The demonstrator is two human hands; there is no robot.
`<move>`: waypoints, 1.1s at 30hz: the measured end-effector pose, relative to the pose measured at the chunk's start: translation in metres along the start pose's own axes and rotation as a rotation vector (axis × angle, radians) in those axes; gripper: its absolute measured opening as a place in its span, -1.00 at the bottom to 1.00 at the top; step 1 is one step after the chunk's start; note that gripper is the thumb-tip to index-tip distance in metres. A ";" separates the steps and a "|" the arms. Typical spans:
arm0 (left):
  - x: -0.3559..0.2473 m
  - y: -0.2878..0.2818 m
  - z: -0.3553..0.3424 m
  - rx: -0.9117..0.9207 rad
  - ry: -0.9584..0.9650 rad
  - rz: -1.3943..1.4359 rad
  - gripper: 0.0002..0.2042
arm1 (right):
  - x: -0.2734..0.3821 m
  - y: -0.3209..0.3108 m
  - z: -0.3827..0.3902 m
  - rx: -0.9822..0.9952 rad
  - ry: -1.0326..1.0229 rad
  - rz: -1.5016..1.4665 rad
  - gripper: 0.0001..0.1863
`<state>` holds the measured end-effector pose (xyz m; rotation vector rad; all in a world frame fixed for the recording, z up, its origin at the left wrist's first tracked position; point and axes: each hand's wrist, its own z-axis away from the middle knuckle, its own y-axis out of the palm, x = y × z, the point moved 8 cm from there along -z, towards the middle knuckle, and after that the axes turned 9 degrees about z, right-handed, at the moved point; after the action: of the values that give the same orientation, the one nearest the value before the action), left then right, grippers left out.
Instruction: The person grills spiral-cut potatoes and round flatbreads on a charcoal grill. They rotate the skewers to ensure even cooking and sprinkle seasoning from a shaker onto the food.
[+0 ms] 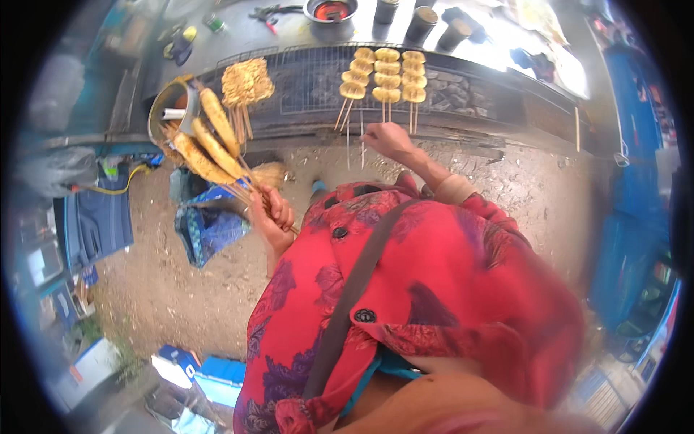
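My left hand [272,215] is closed round the thin sticks of several long yellow-brown skewers [208,148], their food ends fanned toward a round metal pot [160,116]. My right hand [390,142], fingers curled in, is at the front edge of the grill. It overlaps one of two thin metal rods [348,145] that extend from the wire rack [307,79]; whether it grips the rod is hidden. Just beyond that hand, skewers of round yellow slices [387,76] lie in three groups on the rack, sticks toward me. Flat golden skewers [247,83] are bunched at the rack's left.
Grey coals or ash [452,94] show in the grill trough at right. Behind it, a metal counter holds a bowl [330,10], dark cups [421,24] and pliers [275,12]. A blue patterned bag [210,228] lies on the dirt floor; a blue container [629,210] stands far right.
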<state>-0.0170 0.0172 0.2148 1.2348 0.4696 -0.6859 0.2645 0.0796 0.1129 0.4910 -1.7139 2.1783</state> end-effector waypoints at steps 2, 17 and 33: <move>0.008 -0.019 -0.027 -0.013 -0.042 0.072 -0.67 | -0.001 0.016 -0.012 -0.081 0.010 -0.021 -0.68; -0.091 -0.080 -0.142 0.161 -0.121 -0.070 -0.81 | 0.040 0.028 -0.059 -0.006 0.549 0.169 -0.42; -0.141 -0.113 -0.151 0.170 -0.108 -0.090 -0.82 | 0.039 0.016 -0.043 -0.119 0.476 -0.316 -0.74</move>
<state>-0.1916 0.1734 0.1885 1.3344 0.3851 -0.8787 0.2200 0.1193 0.1073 0.1737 -1.3883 1.7774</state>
